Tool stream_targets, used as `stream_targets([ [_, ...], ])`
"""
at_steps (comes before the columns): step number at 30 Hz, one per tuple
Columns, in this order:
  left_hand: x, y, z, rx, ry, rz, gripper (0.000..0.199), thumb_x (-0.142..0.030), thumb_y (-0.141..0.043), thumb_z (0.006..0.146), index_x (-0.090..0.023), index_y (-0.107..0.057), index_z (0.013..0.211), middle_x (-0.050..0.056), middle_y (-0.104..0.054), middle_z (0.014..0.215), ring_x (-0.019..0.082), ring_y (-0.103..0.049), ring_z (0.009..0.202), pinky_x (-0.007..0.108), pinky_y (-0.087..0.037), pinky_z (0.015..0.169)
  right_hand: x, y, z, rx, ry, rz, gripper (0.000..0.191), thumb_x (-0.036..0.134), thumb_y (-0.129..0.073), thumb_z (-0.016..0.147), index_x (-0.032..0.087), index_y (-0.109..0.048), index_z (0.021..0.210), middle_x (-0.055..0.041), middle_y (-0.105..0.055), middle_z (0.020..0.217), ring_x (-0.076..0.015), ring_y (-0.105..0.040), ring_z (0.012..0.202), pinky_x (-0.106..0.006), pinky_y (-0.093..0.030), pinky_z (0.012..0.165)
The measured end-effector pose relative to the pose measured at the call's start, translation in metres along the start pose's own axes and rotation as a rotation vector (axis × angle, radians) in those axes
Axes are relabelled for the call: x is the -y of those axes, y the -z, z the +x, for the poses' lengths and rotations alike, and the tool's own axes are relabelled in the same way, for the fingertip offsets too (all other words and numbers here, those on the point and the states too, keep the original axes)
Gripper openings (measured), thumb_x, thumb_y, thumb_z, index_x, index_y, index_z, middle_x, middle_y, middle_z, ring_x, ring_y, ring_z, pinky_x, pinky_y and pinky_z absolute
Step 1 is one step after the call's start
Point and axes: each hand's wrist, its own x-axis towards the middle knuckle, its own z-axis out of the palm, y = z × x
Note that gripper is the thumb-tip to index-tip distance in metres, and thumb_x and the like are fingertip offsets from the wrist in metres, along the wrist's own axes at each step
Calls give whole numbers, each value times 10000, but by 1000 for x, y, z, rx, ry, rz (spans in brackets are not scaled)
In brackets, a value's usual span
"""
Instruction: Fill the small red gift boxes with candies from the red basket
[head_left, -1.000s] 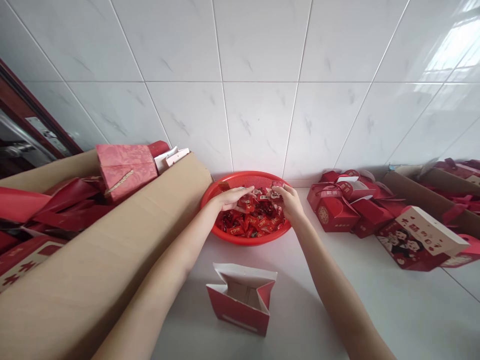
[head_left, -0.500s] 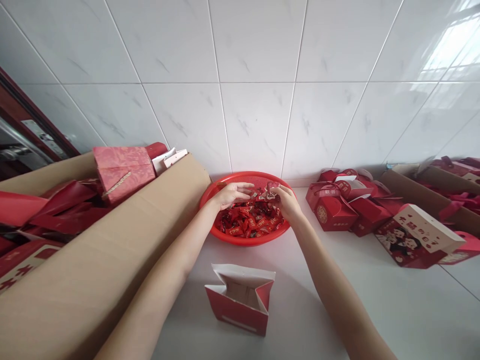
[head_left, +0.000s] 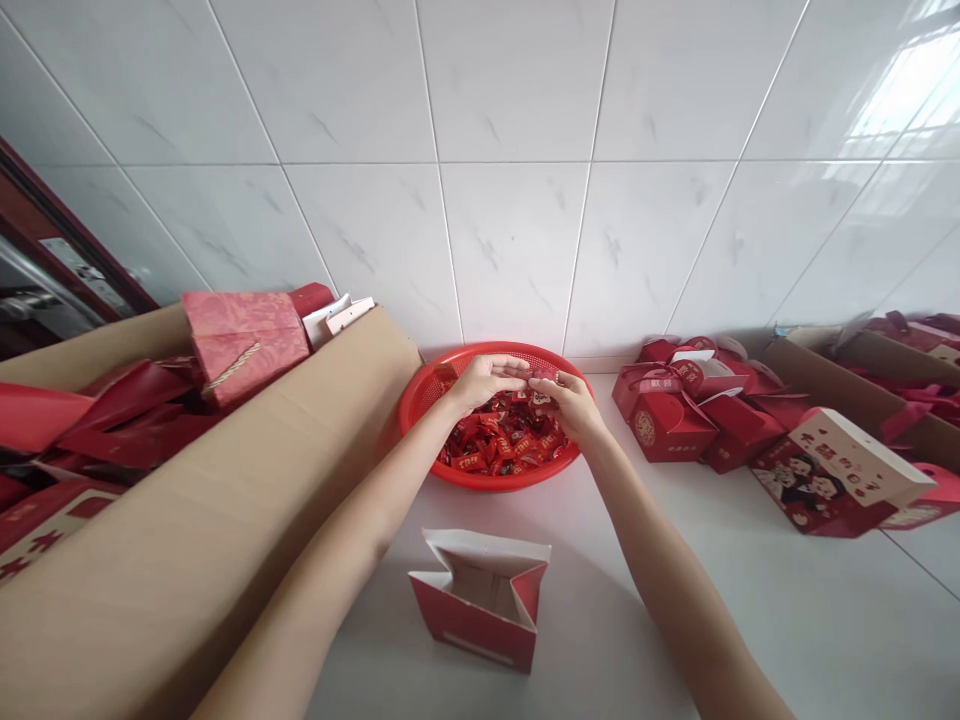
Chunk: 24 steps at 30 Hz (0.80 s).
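Note:
A red plastic basket (head_left: 500,484) stands against the tiled wall, with many red-wrapped candies (head_left: 495,445) inside. Over its far part is my left hand (head_left: 486,382), its fingers stretched toward the right and nothing visible in them. My right hand (head_left: 574,402) is closed on wrapped candy (head_left: 541,397) close to the left fingertips; how many pieces it has is hidden. In front of the basket, between my forearms, a small red paper box (head_left: 480,622) stands upright with its white-lined top open.
At left, a long cardboard carton (head_left: 300,440) holds red boxes and a pink patterned bag (head_left: 247,345). Several filled-out red gift boxes (head_left: 671,425) and a box with cartoon figures (head_left: 836,475) sit at right, before another carton (head_left: 810,375) with red ribbons.
My left hand has moved right, its fingertips now close to my right hand. The candy in my right hand sits slightly lower and more covered. The open paper box has not moved.

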Motion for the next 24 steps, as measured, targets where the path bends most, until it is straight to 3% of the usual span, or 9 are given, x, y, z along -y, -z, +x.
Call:
stream_targets([
  [3,4,5,0,38,66,153,311,-181,-748,686,-168,-745,997,76,-782,988,241,-706,1001,395,-533,947,-2,0,3,-105,45,41,297,370,-836,537,204,-649,697,0,-660,680,-146,-597,608,-240,-458,485],
  [7,12,15,-6,295,217,569,312,-157,-777,581,-216,-787,887,43,-793,963,258,-718,951,293,-542,801,-2,0,6,-179,44,68,256,359,-794,543,208,-642,684,0,-675,671,-143,-582,569,-251,-464,493],
  [11,17,15,-12,464,264,762,394,-192,-842,457,-295,-811,836,0,-800,973,249,-720,894,228,-508,673,0,0,5,-151,22,75,234,354,-772,551,212,-645,686,0,-675,678,-151,-591,549,-268,-480,493],
  [17,19,3,-13,494,259,804,234,-202,-825,414,-281,-788,631,-10,-755,682,165,-610,529,220,-410,481,2,1,4,-104,10,80,200,320,-746,583,219,-618,699,-22,-689,745,-197,-670,622,-308,-556,539],
  [24,13,3,-18,467,349,833,112,-159,-742,506,-252,-757,567,25,-725,626,213,-625,588,276,-427,550,4,-1,2,-71,-11,139,161,260,-715,584,213,-613,698,-25,-698,792,-212,-709,702,-306,-589,563],
])
